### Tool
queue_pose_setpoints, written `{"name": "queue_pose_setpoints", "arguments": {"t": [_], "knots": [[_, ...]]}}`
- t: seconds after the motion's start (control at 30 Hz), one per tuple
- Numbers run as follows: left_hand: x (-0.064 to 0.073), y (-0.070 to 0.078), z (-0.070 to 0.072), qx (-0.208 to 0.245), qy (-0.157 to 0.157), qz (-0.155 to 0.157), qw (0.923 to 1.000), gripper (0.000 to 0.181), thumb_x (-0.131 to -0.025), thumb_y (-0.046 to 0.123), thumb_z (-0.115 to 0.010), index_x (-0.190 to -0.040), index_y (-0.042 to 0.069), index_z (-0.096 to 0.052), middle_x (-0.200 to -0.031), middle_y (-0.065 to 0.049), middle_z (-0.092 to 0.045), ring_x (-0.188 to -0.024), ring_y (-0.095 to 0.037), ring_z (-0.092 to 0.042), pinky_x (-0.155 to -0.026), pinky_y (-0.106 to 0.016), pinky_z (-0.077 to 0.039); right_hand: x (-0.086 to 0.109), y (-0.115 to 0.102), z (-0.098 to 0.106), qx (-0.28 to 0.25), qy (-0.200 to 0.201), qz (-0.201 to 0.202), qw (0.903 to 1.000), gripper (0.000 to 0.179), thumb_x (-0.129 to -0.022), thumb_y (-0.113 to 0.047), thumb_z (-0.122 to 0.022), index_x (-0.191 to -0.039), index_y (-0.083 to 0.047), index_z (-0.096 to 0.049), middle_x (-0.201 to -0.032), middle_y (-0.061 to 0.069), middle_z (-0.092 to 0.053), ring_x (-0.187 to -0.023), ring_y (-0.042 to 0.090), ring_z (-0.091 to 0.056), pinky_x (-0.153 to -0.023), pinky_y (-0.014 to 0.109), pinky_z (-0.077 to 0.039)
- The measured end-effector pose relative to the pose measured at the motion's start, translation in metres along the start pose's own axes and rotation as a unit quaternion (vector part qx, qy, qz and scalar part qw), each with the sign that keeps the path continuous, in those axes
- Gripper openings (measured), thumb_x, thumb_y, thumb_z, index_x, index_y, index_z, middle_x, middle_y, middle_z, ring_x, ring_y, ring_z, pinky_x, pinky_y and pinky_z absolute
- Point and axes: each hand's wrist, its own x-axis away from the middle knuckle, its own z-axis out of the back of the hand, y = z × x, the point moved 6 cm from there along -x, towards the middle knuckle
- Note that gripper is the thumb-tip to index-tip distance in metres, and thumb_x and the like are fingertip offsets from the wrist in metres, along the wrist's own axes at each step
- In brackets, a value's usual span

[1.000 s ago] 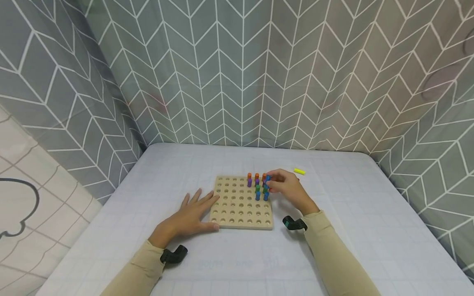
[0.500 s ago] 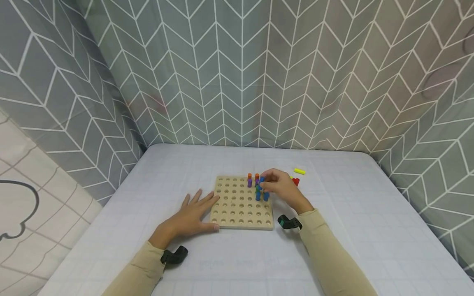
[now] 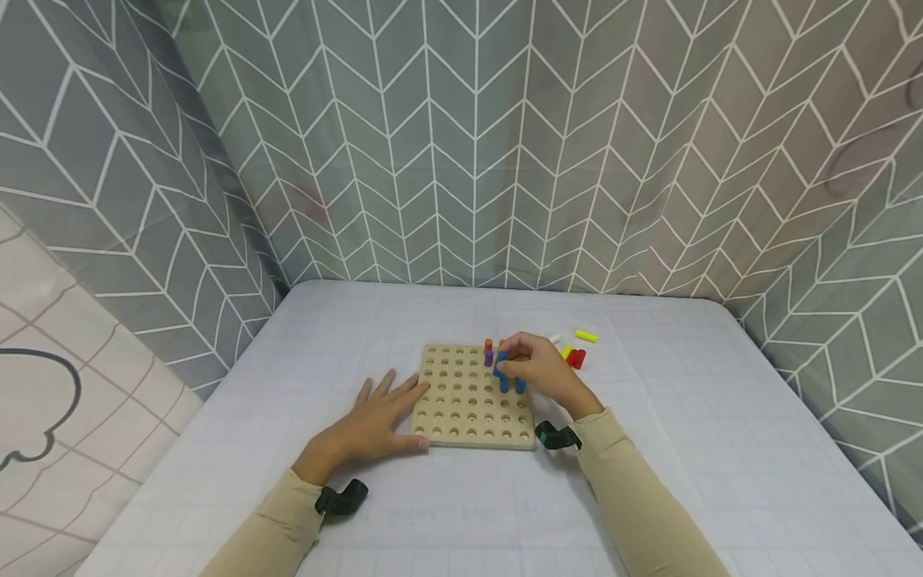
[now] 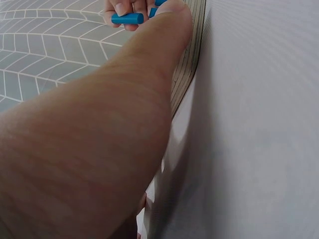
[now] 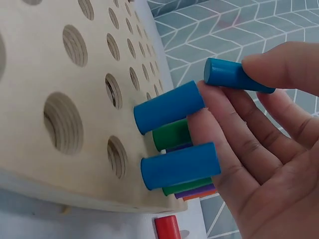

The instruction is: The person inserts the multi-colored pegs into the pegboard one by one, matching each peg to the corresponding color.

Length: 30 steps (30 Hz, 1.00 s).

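Note:
A wooden pegboard [image 3: 469, 417] with rows of round holes lies on the table. My left hand [image 3: 371, 421] rests spread at its left edge, fingers straight, thumb by the near corner. My right hand [image 3: 544, 373] is over the board's right side, pinching a blue peg [image 5: 227, 74] between thumb and fingers, clear of the board. Below it two blue pegs [image 5: 169, 107] stand in holes, with green pegs [image 5: 172, 134] behind. A purple peg [image 3: 489, 358] and an orange peg [image 3: 488, 344] show near the far edge; others are hidden by the hand.
Loose red pegs [image 3: 579, 359], yellow pegs [image 3: 586, 336] and a white peg [image 3: 554, 339] lie on the table right of the board. A patterned curtain [image 3: 469, 160] hangs behind the table [image 3: 649, 481].
My right hand has moved left over the pegboard with the blue peg, uncovering the loose red pegs at the right. My left hand has stayed in place.

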Motion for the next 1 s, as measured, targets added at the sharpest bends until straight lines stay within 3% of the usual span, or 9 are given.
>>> {"name": "queue_pose_setpoints", "arguments": {"t": [0.13, 0.43, 0.7, 1.0], "knots": [[0.000, 0.001, 0.001, 0.001, 0.000, -0.004, 1.0000, 0.105, -0.080, 0.084, -0.052, -0.161, 0.023, -0.026, -0.166, -0.002, -0.019, -0.152, -0.040, -0.001, -0.116, -0.065, 0.005, -0.007, 0.011, -0.004, 0.023, 0.007, 0.009, 0.9997, 0.029, -0.092, -0.005, -0.071, -0.117, 0.008, -0.063, -0.106, 0.014, -0.069, -0.092, 0.021, -0.066, -0.087, 0.035, -0.053], [0.000, 0.001, 0.002, -0.003, -0.001, -0.004, 1.0000, 0.105, -0.080, 0.084, -0.052, -0.161, 0.024, -0.025, -0.166, -0.002, -0.019, -0.152, -0.040, -0.002, -0.116, -0.066, 0.005, -0.007, 0.009, -0.014, 0.049, 0.000, 0.045, 0.9977, 0.022, -0.091, -0.005, -0.071, -0.111, 0.003, -0.067, -0.103, 0.010, -0.070, -0.091, 0.021, -0.068, -0.083, 0.032, -0.056], [0.001, 0.001, 0.001, -0.004, 0.000, -0.003, 1.0000, 0.105, -0.080, 0.085, -0.051, -0.161, 0.023, -0.027, -0.166, -0.003, -0.021, -0.152, -0.041, -0.003, -0.116, -0.067, 0.004, -0.006, 0.013, -0.020, 0.099, -0.005, 0.035, 0.9945, 0.019, -0.092, -0.005, -0.071, -0.111, -0.004, -0.070, -0.100, 0.001, -0.070, -0.093, 0.017, -0.067, -0.082, 0.033, -0.057], [0.001, 0.001, 0.002, -0.003, 0.001, -0.008, 1.0000, 0.105, -0.080, 0.085, -0.051, -0.161, 0.023, -0.026, -0.166, -0.003, -0.020, -0.151, -0.041, -0.003, -0.116, -0.066, 0.004, -0.004, 0.013, -0.024, 0.171, -0.007, 0.045, 0.9842, 0.016, -0.092, -0.008, -0.071, -0.108, -0.007, -0.071, -0.097, -0.004, -0.070, -0.091, 0.012, -0.066, -0.083, 0.035, -0.056]]}}
